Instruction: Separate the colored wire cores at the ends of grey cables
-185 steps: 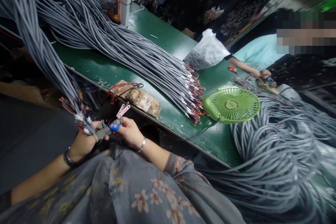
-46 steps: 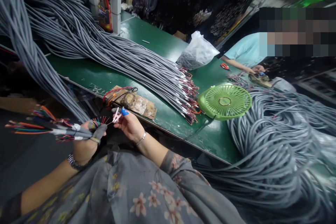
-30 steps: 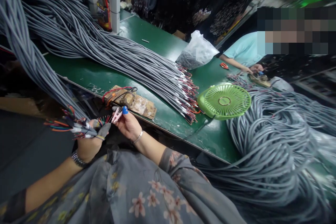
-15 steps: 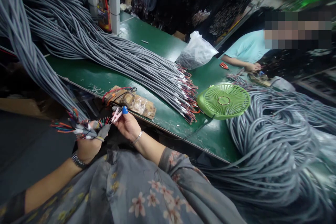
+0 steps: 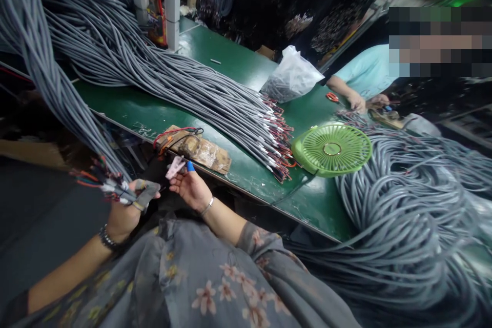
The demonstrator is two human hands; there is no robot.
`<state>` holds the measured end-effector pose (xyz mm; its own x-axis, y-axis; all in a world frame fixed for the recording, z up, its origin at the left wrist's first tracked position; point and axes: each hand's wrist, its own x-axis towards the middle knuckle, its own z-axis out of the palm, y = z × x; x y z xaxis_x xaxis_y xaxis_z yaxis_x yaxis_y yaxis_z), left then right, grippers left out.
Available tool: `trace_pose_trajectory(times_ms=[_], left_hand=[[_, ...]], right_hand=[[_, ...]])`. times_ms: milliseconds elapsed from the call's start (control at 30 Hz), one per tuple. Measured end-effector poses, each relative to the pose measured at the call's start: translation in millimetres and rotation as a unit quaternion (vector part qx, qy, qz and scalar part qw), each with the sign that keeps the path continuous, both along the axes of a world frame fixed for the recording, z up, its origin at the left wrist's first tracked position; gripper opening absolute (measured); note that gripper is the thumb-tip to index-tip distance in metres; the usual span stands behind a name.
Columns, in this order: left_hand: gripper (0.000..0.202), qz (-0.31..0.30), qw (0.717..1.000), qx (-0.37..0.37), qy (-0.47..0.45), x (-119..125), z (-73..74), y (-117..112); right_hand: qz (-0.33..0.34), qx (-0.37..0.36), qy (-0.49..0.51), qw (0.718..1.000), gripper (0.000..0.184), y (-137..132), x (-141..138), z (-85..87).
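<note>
My left hand (image 5: 125, 215) is closed around a bundle of grey cables (image 5: 96, 136). Their stripped ends, with coloured wires (image 5: 90, 180) and white sections, fan out to the left of my fist. Grey coverings with yellowish bands wrap the thumb and a finger of this hand. Just to the right, my right hand (image 5: 192, 189) is palm up with curled fingers and a blue cover on the thumb tip. A small pink clip-like tool (image 5: 176, 168), blurred, sits between its thumb and fingers. The two hands are close together but apart, beside the table edge.
On the green table (image 5: 234, 69) lie a long grey cable bundle (image 5: 184, 79), taped cardboard (image 5: 207, 154), a green fan (image 5: 332, 149) and a filled plastic bag (image 5: 290, 77). Coiled cables (image 5: 392, 215) hang over the right edge. A person in light blue (image 5: 363, 69) works across the table.
The coloured wires that stuck out by my left thumb toward the pink tool no longer show there. My hands have drawn slightly apart. The view has shifted a little.
</note>
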<state>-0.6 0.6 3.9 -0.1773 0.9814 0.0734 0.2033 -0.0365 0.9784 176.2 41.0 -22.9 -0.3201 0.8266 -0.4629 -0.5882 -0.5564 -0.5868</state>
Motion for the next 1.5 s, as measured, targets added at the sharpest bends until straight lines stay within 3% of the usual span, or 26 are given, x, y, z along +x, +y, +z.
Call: trace_pose_trajectory(times_ms=[133,333,500,633,767,900,1133,1267,1500], left_hand=[[0.046,-0.050,0.987,-0.081,-0.130,0,1.5,4],[0.043,-0.104,0.980,-0.105,-0.134,-2,-1.4,1],[0.020,-0.149,0.985,-0.074,-0.045,8,-3.8,-5],[0.024,-0.174,0.984,-0.035,0.017,14,1.1,-6],[0.022,-0.182,0.982,-0.023,0.042,9,7.1,-7],[0.014,-0.176,0.983,-0.026,0.044,6,7.5,-12],[0.019,-0.175,0.979,-0.030,0.100,6,-1.3,-15],[0.013,-0.202,0.965,-0.069,0.150,2,-5.2,-11],[0.029,-0.255,0.951,-0.074,0.157,-1,-3.1,-8]], right_hand=[[-0.018,0.097,-0.095,0.991,0.052,-9,5,-6.0],[0.045,0.208,-0.220,0.952,0.057,-29,10,2.0],[0.081,0.393,-0.302,0.865,0.045,-41,6,28.2],[0.058,0.476,-0.368,0.797,0.036,-44,2,35.7],[0.074,0.495,-0.419,0.758,0.031,-47,2,30.8],[0.114,0.497,-0.416,0.753,0.041,-47,1,29.0],[0.120,0.479,-0.488,0.720,0.048,-45,-1,22.4],[0.133,0.473,-0.485,0.723,0.041,-48,5,20.3],[0.120,0.516,-0.455,0.715,0.020,-51,14,29.0]])
